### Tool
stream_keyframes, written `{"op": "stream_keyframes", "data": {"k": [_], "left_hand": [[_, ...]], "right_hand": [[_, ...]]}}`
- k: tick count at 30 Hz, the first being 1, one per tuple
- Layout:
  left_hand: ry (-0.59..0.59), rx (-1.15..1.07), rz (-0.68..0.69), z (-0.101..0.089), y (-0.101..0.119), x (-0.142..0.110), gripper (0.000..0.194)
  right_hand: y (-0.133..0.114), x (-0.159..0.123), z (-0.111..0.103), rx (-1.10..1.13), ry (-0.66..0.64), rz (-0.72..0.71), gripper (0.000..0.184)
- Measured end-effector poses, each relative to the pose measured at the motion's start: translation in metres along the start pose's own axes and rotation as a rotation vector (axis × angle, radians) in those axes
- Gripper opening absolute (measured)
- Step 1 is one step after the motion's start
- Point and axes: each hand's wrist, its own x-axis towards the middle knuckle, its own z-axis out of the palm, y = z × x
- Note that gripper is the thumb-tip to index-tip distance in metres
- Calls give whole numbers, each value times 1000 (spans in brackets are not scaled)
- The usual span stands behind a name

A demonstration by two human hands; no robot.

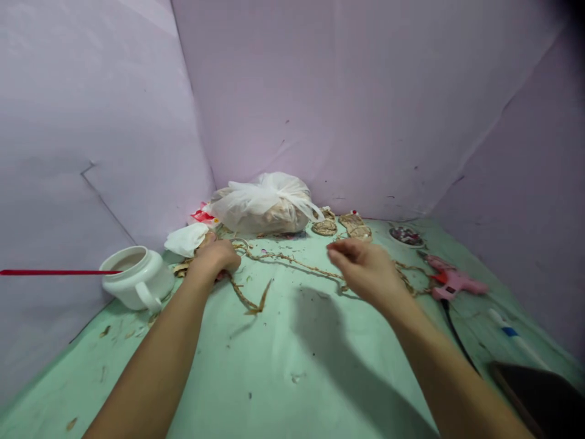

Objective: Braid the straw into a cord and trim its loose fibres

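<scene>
My left hand [214, 259] is closed, its fingers curled under and mostly hidden. From beneath it comes a braided straw-coloured cord [241, 295] with a frayed, split end lying on the green surface. My right hand [363, 268] hangs above the surface, thumb and fingers drawn together. Whatever they may hold is too small to make out. Between my hands runs a longer stretch of thin braided cord [297, 262], passing below my right hand. More loops of it lie beyond my right wrist.
A white pot [139, 279] stands at the left, a red stick [59, 272] over its mouth. At the back sit a tied white plastic bag [267, 207] and small woven pieces [356, 227]. On the right are a small dish [406, 236], a pink glue gun [457, 283] and a dark object [539, 396].
</scene>
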Motion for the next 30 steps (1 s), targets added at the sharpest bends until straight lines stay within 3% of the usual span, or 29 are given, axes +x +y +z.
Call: {"op": "stream_keyframes", "data": {"k": [2,5,8,11,14,20,25,30], "left_hand": [[-55,49,-66,6,1,1,9],[-115,58,-97,8,1,4,10],[-108,-12,-49,4,5,3,11],[-26,-134,42,-3,20,-7,11],[46,-361,119,-3,40,-21,10],[33,-855,131,16,66,-33,9],[-136,-1092,96,24,71,-33,11],[-259,-1185,71,39,77,-39,12]], "right_hand": [[-12,-11,19,230,-234,126,21],[-18,-20,43,499,-374,384,25],[-19,-27,58,603,-494,569,33],[-20,-35,65,691,-658,639,39],[-19,-39,63,937,-796,627,44],[-3,-51,45,1334,-756,582,41],[10,-72,38,1340,-653,462,28],[16,-77,39,1308,-603,441,31]]}}
